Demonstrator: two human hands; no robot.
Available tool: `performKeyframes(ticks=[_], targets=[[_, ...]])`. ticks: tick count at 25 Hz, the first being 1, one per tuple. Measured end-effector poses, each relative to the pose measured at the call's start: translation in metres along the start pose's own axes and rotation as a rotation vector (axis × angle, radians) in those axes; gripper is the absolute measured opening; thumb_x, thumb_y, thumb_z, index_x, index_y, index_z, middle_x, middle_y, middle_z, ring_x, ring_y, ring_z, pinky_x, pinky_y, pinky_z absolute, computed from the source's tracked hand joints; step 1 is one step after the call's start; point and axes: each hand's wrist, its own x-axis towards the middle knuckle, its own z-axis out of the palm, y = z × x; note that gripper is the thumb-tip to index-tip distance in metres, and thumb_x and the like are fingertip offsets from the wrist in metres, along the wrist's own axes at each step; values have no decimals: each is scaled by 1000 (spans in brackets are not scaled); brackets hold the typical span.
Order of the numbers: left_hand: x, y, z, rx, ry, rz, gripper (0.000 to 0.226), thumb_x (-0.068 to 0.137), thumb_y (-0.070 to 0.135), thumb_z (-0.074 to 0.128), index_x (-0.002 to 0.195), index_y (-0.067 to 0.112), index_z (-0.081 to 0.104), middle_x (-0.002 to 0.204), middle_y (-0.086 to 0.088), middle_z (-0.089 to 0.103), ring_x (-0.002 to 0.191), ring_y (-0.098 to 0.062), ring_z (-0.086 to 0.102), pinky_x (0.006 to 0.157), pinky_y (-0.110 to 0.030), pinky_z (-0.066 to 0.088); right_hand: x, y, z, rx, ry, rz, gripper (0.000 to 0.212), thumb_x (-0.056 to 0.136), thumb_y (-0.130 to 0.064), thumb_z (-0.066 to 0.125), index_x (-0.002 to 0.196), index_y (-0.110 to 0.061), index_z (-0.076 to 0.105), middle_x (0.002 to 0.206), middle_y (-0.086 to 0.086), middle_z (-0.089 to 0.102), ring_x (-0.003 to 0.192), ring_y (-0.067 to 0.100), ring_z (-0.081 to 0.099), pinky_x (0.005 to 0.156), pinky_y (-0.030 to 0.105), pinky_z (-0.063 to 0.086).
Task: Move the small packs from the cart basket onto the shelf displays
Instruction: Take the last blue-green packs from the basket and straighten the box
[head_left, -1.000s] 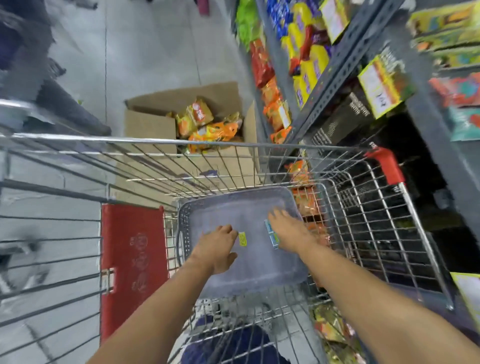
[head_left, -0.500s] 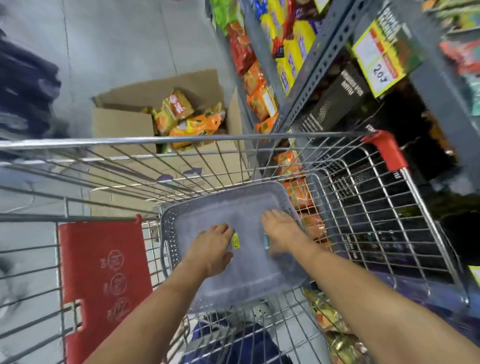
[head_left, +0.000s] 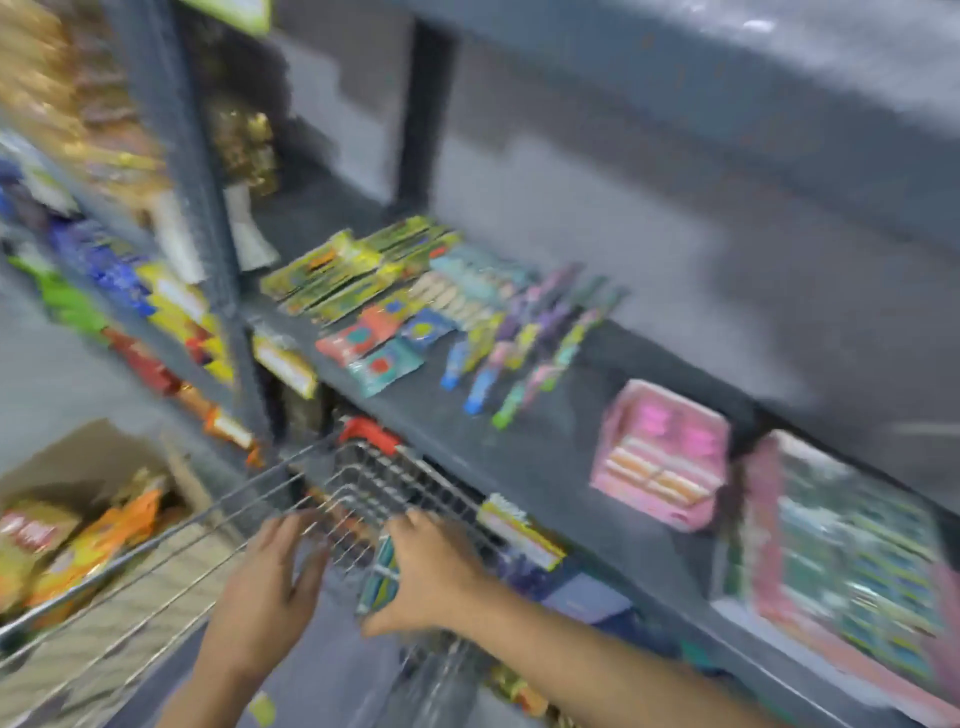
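A thin stack of small packs (head_left: 382, 582) sits clamped in the right hand (head_left: 434, 571) above the cart (head_left: 363, 483), long axis running near to far. The shelf (head_left: 545, 431) lies up and right, nearer this hand. The left hand (head_left: 270, 587) hangs open, holding nothing.

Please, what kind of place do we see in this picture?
Most likely a shop aisle during restocking. A grey metal shelf displays small packaged goods such as toothbrushes, a wire shopping cart stands against it, and an open cardboard box of snack packets sits on the floor.
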Motion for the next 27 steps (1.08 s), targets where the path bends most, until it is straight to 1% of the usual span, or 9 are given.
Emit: performKeyframes(ticks=[2,4,5,10,14,16,18,23,27], targets=[[18,52,2,-19,-11,107,20,84,12,65,104,8,61,96,-17,65,87,-39,66,70,-36,44,-48,33,-51,25,81,124,83,50,-61,80,109,-12,49,111,10,56,101,32,56,84,40,50],[28,111,16,-71,-46,185,36,82,32,52,105,6,62,99,-18,65,91,-35,64,75,-37,45,-106,67,-91,61,174,285,79,51,-66,77,106,-16,50,107,7,57,99,30,57,79,38,50],[29,142,28,-123,-55,219,40,80,34,50,107,7,62,100,-17,65,92,-33,63,77,-36,44,-136,83,-108,73,235,364,78,50,-69,75,104,-18,50,105,5,59,97,28,58,77,37,50],[22,272,99,-366,-206,450,32,84,20,55,112,7,62,107,-7,62,99,-29,61,87,-29,42,-256,149,-159,120,524,783,71,43,-79,59,89,-27,48,84,-7,68,82,18,67,64,27,49],[11,321,157,-426,-370,430,37,92,14,56,128,9,51,128,-6,56,116,-22,53,101,-28,38,-295,188,-164,-1,622,1045,80,50,-82,57,106,-26,49,97,0,71,94,21,69,69,31,54],[3,331,176,-441,-428,425,40,95,16,51,133,10,45,133,-3,51,121,-16,47,101,-15,29,-299,199,-157,-43,605,1120,88,54,-82,58,117,-22,47,102,1,69,97,22,68,71,32,54],[-2,335,186,-452,-442,428,42,96,16,47,137,11,40,136,0,47,124,-11,41,99,-9,21,-295,206,-151,-75,600,1152,86,57,-82,58,116,-20,50,99,1,70,93,22,69,69,31,55],[-4,333,199,-421,-457,389,46,99,19,39,143,12,29,148,-3,37,130,-5,30,109,-20,20,-280,216,-148,-157,535,1171,77,66,-79,58,107,-14,57,101,6,68,89,24,69,61,29,49],[-5,333,200,-423,-470,362,46,100,23,36,144,16,28,149,2,35,131,-2,27,107,-15,17,-281,219,-141,-184,570,1152,72,68,-79,56,100,-15,61,104,7,65,97,27,64,63,32,51]])
